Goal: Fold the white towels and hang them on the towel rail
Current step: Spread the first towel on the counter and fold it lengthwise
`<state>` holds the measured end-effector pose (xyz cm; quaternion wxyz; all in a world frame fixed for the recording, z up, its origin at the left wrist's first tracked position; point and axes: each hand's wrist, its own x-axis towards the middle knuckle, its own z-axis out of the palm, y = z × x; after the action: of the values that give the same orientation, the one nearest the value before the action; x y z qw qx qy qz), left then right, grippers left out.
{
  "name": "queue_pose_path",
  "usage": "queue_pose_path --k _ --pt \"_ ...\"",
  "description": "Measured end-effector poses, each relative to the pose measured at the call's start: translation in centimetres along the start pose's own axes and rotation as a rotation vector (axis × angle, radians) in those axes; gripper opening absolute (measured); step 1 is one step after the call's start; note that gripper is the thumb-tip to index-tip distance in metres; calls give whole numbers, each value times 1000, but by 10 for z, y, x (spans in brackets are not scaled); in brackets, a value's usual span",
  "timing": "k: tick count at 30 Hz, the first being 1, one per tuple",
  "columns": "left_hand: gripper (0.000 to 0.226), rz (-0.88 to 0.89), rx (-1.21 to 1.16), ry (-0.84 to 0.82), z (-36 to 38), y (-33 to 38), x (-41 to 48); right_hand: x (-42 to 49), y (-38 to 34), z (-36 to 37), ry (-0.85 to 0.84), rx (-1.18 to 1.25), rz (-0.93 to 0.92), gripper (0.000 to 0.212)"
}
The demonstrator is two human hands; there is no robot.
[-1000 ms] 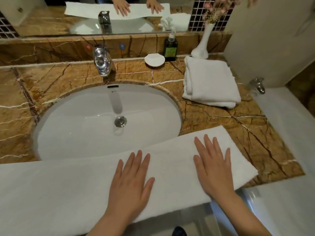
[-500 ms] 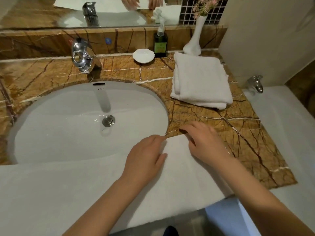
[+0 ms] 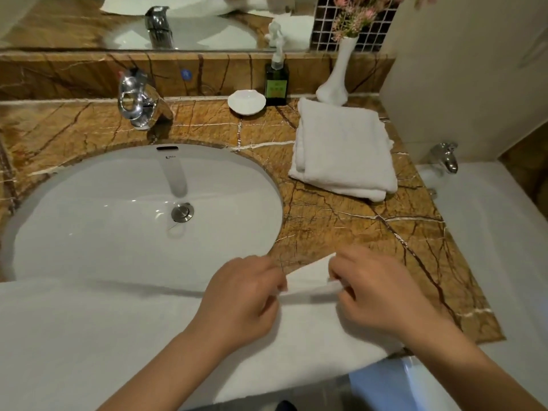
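A long white towel point(image 3: 89, 330) lies flat along the front edge of the marble counter, partly over the sink rim. My left hand point(image 3: 240, 298) and my right hand point(image 3: 376, 289) both pinch its far right edge, close together, and lift that corner a little off the counter. A second white towel point(image 3: 344, 146), folded into a thick rectangle, rests on the counter at the back right. No towel rail is in view.
A white oval sink point(image 3: 89, 209) with a chrome tap point(image 3: 139, 99) fills the left. A soap dish point(image 3: 246, 102), a green pump bottle point(image 3: 277, 81) and a white vase point(image 3: 333, 81) stand along the back ledge. A bathtub point(image 3: 486, 250) with its spout point(image 3: 446, 157) lies right.
Both hands went from lying flat on the towel to the far right edge, closed on it and raised the corner. The towel's right end has drawn in toward the left.
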<state>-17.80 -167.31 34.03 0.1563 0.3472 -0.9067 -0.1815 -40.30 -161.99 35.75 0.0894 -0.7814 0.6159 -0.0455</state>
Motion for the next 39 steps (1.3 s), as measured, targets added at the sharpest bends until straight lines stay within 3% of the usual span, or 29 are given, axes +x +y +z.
queue_pose_path --k 3,5,8,10,14,17,22,34,37,39 --pt "16 39 1 -164 7 2 -20 -28 -2 10 -118 41 -29 11" --pt "6 27 -4 -191 12 2 -25 -34 -2 18 -128 169 48 14" --pt "34 -77 -13 -136 17 2 -20 -20 0 23 23 298 194 30" --pt "36 -102 -11 -88 19 2 -19 -1 3 24 89 211 180 18" --pt "39 -29 103 -77 19 7 -22 38 6 24 -76 106 41 21" --pt "32 27 123 -29 22 5 -31 48 4 26 -154 39 -24 9" --pt "20 138 104 99 40 -2 -45 46 3 31 -110 -26 -43 4" --pt "14 130 115 134 45 -1 -44 47 5 42 31 -43 267 8" --pt "12 121 105 130 46 -1 -46 54 0 41 106 29 187 3" --pt "11 125 114 140 48 -1 -47 60 -2 40 67 63 94 6"
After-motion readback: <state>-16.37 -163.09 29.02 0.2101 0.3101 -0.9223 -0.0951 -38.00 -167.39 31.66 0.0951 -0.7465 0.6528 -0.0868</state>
